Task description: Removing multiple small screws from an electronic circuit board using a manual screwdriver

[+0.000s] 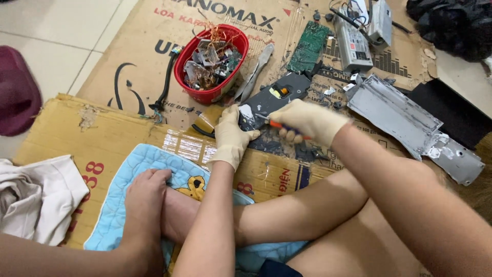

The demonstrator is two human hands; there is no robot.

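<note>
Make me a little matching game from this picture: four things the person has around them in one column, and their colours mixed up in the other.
Things:
1. bowl of metal scraps
2. circuit board
3. quilted mat
4. screwdriver handle

Colours:
A. light blue
B. orange
C. red
D. green

Pairs: 1-C, 2-D, 3-A, 4-B

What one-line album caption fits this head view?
Gloved left hand steadies a dark panel while the right hand works an orange-handled screwdriver.
</note>
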